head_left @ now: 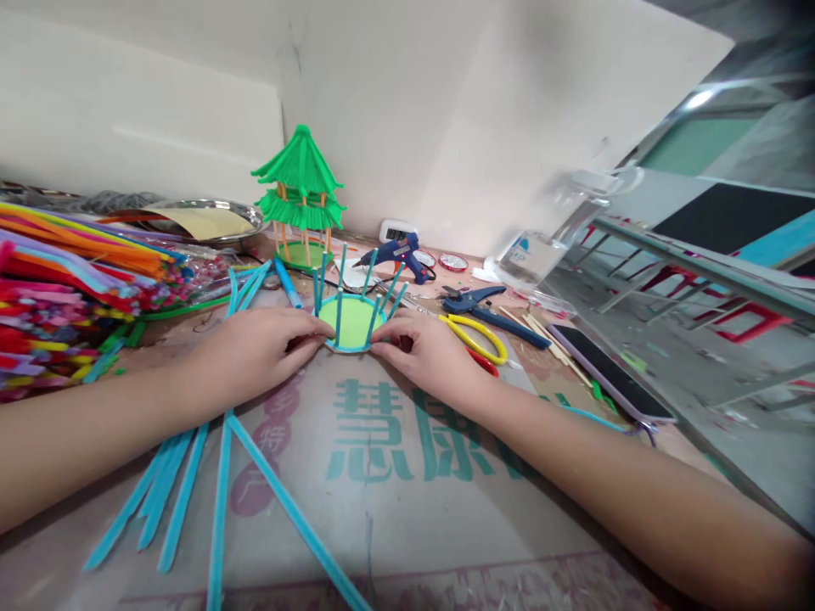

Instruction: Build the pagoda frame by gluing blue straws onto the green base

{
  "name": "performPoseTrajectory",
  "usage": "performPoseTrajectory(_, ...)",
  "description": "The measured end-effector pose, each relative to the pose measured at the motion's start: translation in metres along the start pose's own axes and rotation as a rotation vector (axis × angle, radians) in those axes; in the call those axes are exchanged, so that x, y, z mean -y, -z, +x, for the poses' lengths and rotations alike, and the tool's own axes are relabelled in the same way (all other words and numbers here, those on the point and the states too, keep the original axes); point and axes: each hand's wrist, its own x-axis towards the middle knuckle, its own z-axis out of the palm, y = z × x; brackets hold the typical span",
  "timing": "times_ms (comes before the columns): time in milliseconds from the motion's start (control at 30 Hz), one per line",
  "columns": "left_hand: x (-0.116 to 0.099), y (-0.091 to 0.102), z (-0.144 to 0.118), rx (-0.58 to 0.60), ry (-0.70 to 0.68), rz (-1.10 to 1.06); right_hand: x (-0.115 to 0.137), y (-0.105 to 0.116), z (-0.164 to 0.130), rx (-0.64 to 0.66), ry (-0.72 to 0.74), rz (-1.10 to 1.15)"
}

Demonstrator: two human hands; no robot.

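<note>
A round light green base (354, 321), edged in blue, lies on the table with several thin blue posts standing up around its rim. My left hand (271, 346) pinches the near left edge of the base between thumb and fingers. On the opposite side, my right hand (429, 346) is closed on the near right edge in the same way. Blue pipe cleaners (220, 501) lie loose on the table, passing under my left forearm. Behind the base stands a green two-tiered pagoda model (302, 199) on orange posts.
A heap of coloured pipe cleaners (76, 297) fills the left side. Behind the base is a blue glue gun (398, 252). Yellow-handled scissors (480, 335), blue pliers (490, 310), wooden sticks (553, 339) and a phone (608, 369) lie on the right, near the table's edge.
</note>
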Motion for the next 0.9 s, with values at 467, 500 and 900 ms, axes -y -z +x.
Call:
performPoseTrajectory(467,-0.0107,0.0017,0.0052,0.043,0.087,-0.078,-0.0034,-0.0016,0.0004,-0.022,0.042,0.036)
performPoseTrajectory(500,-0.0109,0.0015,0.0055,0.044,0.09,-0.079,-0.0036,-0.0017,0.0002,-0.023,0.044,0.033)
performPoseTrajectory(900,-0.0116,0.0069,-0.0038,0.068,0.112,0.118,-0.0049,-0.0013,0.0002,-0.013,0.036,0.025)
